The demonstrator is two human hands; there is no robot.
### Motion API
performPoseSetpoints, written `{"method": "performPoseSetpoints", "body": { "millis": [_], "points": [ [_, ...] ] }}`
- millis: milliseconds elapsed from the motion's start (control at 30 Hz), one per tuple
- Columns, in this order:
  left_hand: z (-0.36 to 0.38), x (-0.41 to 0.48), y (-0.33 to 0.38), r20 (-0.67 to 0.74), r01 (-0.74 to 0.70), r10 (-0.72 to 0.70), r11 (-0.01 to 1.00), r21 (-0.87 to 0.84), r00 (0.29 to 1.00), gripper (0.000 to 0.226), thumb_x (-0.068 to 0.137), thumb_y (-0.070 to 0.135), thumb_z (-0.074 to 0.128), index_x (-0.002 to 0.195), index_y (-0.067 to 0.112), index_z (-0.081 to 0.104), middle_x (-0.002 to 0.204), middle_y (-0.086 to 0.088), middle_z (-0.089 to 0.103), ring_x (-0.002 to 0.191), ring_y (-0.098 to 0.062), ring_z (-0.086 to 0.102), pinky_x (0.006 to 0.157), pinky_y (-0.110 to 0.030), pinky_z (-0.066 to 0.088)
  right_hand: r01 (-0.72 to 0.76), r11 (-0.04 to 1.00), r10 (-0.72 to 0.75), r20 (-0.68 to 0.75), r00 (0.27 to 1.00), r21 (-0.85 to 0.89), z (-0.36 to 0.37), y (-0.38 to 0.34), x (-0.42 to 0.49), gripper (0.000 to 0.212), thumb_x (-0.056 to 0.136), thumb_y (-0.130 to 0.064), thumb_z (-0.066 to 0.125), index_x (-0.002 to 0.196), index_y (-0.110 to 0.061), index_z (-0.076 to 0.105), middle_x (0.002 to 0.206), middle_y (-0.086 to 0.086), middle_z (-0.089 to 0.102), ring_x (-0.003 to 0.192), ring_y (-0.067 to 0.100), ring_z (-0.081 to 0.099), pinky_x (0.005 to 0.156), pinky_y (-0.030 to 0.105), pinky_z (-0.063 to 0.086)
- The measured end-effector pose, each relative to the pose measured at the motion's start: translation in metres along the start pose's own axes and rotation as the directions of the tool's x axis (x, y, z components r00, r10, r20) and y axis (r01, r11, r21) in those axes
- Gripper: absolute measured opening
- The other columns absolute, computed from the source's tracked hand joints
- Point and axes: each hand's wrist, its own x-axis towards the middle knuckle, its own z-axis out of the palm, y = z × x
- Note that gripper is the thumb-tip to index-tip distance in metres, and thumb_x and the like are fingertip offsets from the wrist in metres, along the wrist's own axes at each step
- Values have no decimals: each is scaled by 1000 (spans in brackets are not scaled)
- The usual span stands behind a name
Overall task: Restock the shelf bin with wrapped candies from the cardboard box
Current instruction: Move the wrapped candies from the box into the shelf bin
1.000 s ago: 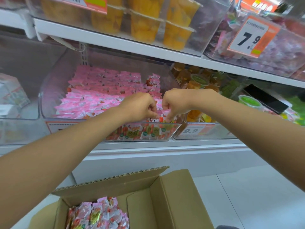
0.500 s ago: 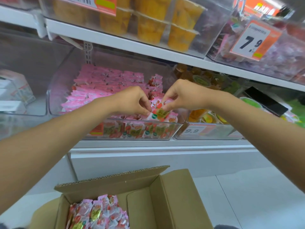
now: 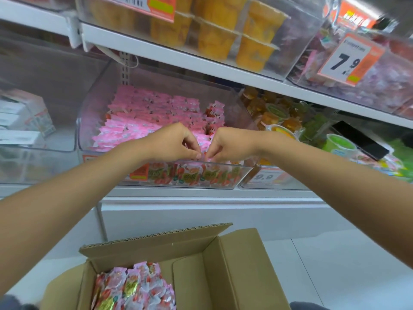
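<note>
Held higher a moment ago, the wrapped candy (image 3: 203, 152) now sinks into the front row of the shelf bin (image 3: 225, 164), left hand (image 3: 176, 142) and right hand (image 3: 231, 144) keeping a fingertip-tight grip on it, more waiting in the cardboard box (image 3: 237, 265) well below.

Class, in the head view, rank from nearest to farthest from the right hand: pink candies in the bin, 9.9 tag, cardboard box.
1. Pink candies, at the right hand, in the bin.
2. 9.9 tag, just below and right, on the neighbouring bin.
3. Cardboard box, far below the shelf.
</note>
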Motion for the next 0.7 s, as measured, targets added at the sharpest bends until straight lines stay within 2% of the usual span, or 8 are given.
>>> {"method": "performPoseSetpoints", "body": {
  "millis": [100, 200, 233, 300, 400, 500, 600, 700],
  "points": [
    [2, 0, 3, -22, -26, 26, 1000, 2, 999, 3, 85, 19, 76, 85, 20, 78, 58, 23, 63, 52, 10, 52, 50, -7, 33, -51, 998, 47, 137, 989, 28, -8, -2, -1, 21, 94, -9, 59, 105, -12, 76, 82, 2, 67, 65, 8, 53, 71, 21, 45],
    [4, 3, 8, -38, -46, 46, 999, 16, 998, 7, 86, 24, 75, 92, 25, 78, 67, 26, 62, 58, 14, 53, 53, -6, 34, -70, 997, 70, -12, 997, 42, -25, 6, -13, 23, 91, -10, 64, 111, -17, 74, 97, -7, 72, 82, 4, 65, 83, 20, 52],
    [5, 4, 9, -43, -44, 45, 999, 13, 998, 9, 86, 25, 75, 94, 24, 78, 70, 25, 62, 60, 16, 53, 53, -3, 35, -98, 995, 97, -75, 992, -18, -28, 12, -16, 25, 90, -11, 66, 113, -17, 73, 100, -6, 72, 85, 5, 64, 85, 21, 52],
    [10, 8, 14, -30, -43, 44, 999, 15, 999, 9, 86, 24, 76, 95, 23, 78, 78, 22, 65, 62, 16, 55, 54, -3, 37, -196, 968, 187, -71, 980, -154, -24, 23, -20, 30, 86, -18, 72, 116, -19, 69, 102, -5, 69, 85, 10, 61, 80, 26, 49],
    [17, 15, 19, -11, -47, 47, 998, 32, 999, 10, 84, 20, 78, 92, 16, 81, 85, 9, 75, 73, 4, 65, 66, -19, 52, -238, 944, 244, -2, 970, -229, -10, 27, -14, 17, 83, -24, 77, 97, -22, 68, 82, -10, 57, 71, 10, 52, 70, 25, 39],
    [21, 21, 22, -1, -46, 46, 997, 57, 999, 7, 84, 17, 77, 89, 15, 81, 83, 4, 76, 72, -1, 67, 69, -21, 54, -235, 941, 238, -16, 971, -243, -9, 24, -11, 23, 80, -9, 76, 72, -22, 59, 63, -10, 52, 58, 8, 54, 67, 29, 45],
    [22, 23, 18, 19, -46, 44, 995, 85, 999, 6, 83, 16, 78, 88, 14, 81, 81, 5, 76, 72, -1, 67, 70, -22, 54, -215, 943, 223, 0, 975, -256, -3, 27, -11, 19, 80, 0, 66, 72, -17, 66, 66, -8, 59, 65, 11, 58, 71, 31, 52],
    [21, 24, 14, 26, -10, 8, 995, 99, 1000, 6, 82, 17, 79, 87, 15, 81, 80, 9, 75, 70, 6, 65, 68, -17, 51, -204, 954, 217, 37, 975, -222, -3, 30, -13, 19, 83, -3, 67, 74, -20, 68, 69, -13, 59, 66, 9, 58, 63, 24, 48]
  ]
}}
